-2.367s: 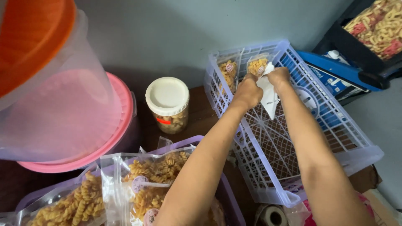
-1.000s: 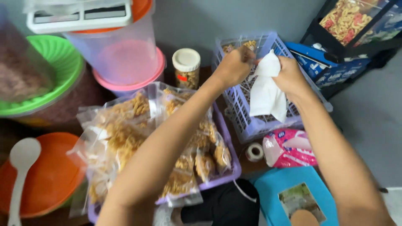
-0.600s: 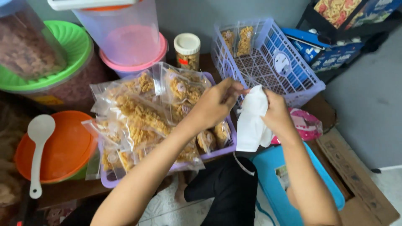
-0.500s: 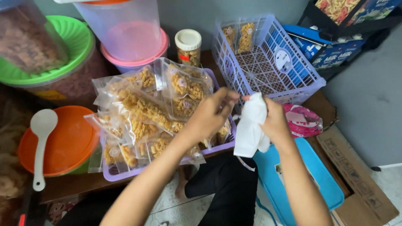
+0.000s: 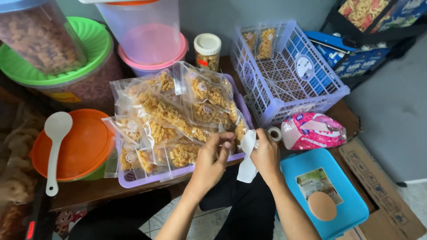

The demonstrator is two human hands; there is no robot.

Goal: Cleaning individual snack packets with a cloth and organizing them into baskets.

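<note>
I have both hands low in front of me, just at the near edge of the purple tray [image 5: 133,181]: my right hand [image 5: 266,155] is closed on a white cloth [image 5: 246,156], which hangs down from that grip, and my left hand [image 5: 212,159] has its fingers curled and pinched together beside the cloth, though I can't tell whether they actually catch its edge. I judge this to be a wiping step, the fingers being cleaned on the cloth between bags. The tray is heaped with clear bags of spiral snacks [image 5: 171,116]; behind it a lilac basket [image 5: 327,95] holds two small packets at its far end. The brown worktop [image 5: 89,189] is crowded: an orange lid [image 5: 82,144] with a white spoon [image 5: 54,149] on it, a green-lidded tub [image 5: 91,49], a pink-lidded tub [image 5: 147,66], a small jar [image 5: 207,51], a tape roll [image 5: 275,133] and a pink packet [image 5: 313,136]. A blue box [image 5: 327,198] sits near my right arm over a tiled floor
</note>
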